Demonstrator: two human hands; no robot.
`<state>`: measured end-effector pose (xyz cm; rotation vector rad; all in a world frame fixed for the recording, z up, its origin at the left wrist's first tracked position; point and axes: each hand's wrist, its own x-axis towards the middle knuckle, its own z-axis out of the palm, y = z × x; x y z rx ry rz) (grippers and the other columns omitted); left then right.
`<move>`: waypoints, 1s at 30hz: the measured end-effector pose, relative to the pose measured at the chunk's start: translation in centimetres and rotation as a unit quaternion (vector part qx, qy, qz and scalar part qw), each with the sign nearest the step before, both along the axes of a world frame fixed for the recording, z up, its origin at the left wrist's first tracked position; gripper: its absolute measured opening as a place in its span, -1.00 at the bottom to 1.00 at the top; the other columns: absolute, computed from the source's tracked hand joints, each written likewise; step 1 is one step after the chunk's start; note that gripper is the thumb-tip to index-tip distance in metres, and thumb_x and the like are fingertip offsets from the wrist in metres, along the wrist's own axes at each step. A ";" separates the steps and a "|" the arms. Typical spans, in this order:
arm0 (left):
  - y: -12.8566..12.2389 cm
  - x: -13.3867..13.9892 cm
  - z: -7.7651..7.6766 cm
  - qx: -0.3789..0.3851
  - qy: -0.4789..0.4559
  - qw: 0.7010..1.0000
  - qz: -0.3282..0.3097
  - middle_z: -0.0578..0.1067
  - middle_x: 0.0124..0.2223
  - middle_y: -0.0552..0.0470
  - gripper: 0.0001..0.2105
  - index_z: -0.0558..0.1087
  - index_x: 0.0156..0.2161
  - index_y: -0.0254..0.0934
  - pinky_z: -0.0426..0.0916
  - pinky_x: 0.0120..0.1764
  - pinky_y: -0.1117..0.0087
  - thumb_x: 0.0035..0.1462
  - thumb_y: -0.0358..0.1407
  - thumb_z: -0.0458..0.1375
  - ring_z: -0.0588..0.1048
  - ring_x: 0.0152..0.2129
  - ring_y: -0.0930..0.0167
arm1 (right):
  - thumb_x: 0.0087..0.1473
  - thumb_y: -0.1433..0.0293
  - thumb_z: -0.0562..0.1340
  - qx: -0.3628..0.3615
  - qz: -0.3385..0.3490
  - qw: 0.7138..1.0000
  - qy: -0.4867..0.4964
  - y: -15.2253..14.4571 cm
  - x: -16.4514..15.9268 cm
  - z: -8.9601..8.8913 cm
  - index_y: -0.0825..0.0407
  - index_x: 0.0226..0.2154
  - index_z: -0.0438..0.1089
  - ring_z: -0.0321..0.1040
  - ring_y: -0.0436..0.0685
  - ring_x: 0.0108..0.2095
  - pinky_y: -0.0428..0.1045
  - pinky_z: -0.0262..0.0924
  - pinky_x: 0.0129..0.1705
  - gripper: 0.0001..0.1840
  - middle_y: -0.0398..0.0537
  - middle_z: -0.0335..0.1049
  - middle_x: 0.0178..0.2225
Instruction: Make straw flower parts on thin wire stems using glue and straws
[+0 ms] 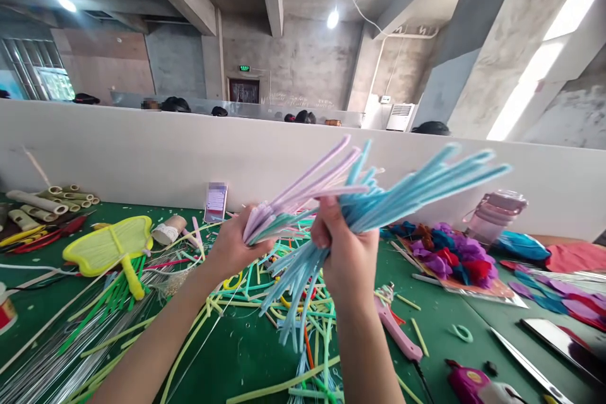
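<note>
Head view: left grip [240,237] holds lilac stems [259,219]; beside it, right grip [349,255] clasps blue stems [416,194], apparently sorting, though blurred; next move needs careful parting.

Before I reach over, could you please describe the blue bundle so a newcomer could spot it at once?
Find the white partition behind the green table. In front of it, the right hand grips the blue bundle of fuzzy stems, fanned at both ends. Its light-blue colour sets it apart from the mostly lilac bundle in the left hand.
</note>
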<state>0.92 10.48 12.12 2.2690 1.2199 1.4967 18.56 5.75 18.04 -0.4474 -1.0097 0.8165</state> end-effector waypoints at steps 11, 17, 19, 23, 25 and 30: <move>0.9 -3.1 1.3 0.018 0.004 0.984 0.180 0.61 -0.30 0.02 -0.64 0.46 -0.07 -0.23 0.40 -0.32 0.42 0.14 -0.03 0.24 0.60 -0.35 0.28 | 0.05 0.16 0.41 0.002 -0.216 0.967 0.136 -1.7 7.5 2.2 0.01 -0.38 0.50 0.48 0.11 -0.19 0.01 0.41 -0.24 -0.73 -0.08 0.45 -0.21; 6.2 0.1 2.5 0.019 0.178 0.958 0.223 0.58 -0.23 -0.09 -0.58 0.30 0.12 -0.27 0.40 -0.27 0.36 0.30 -0.04 0.10 0.60 -0.26 0.20 | 0.16 0.21 0.35 0.016 -0.231 0.959 0.160 -2.4 8.3 2.6 0.05 -0.44 0.49 0.10 -0.09 -0.62 -0.09 0.19 -0.52 -0.74 -0.27 0.13 -0.61; 8.7 2.2 3.0 0.016 0.215 0.956 0.199 0.52 0.04 -0.20 -0.50 0.18 0.25 -0.26 0.39 -0.08 0.32 0.32 -0.09 0.11 0.53 -0.02 0.18 | 0.14 0.25 0.37 0.023 -0.223 0.963 0.149 -2.6 8.3 2.7 0.06 -0.42 0.50 -0.07 -0.11 -0.65 -0.12 0.03 -0.60 -0.77 -0.31 0.03 -0.66; 11.6 5.2 2.0 -0.053 0.294 0.937 0.181 0.27 0.28 -0.40 -0.29 0.15 0.32 -0.29 0.23 0.16 0.02 0.15 -0.15 0.32 0.26 0.23 -0.05 | 0.08 0.36 0.40 0.015 -0.229 0.965 0.130 -2.8 8.8 2.6 0.06 -0.40 0.50 -0.08 -0.11 -0.64 -0.12 -0.02 -0.60 -0.89 -0.31 0.04 -0.65; 11.6 5.9 0.0 -0.132 0.344 0.917 0.156 0.42 0.14 -0.32 -0.54 0.35 0.18 -0.33 0.30 0.11 0.01 0.24 -0.17 0.23 0.39 0.11 0.05 | 0.07 0.37 0.40 0.007 -0.226 0.965 0.131 -2.7 9.1 2.5 0.06 -0.40 0.49 -0.08 -0.11 -0.64 -0.12 -0.02 -0.60 -0.89 -0.32 0.03 -0.65; 10.7 6.6 -5.0 -0.334 0.435 0.832 0.090 0.50 0.04 -0.11 -0.70 0.45 0.05 -0.29 0.48 -0.06 0.12 0.28 -0.20 0.21 0.53 -0.09 0.26 | 0.02 0.29 0.43 -0.003 -0.202 0.971 0.125 -2.0 9.6 2.3 0.07 -0.40 0.47 -0.06 -0.12 -0.66 -0.13 -0.03 -0.61 -0.79 -0.34 0.04 -0.67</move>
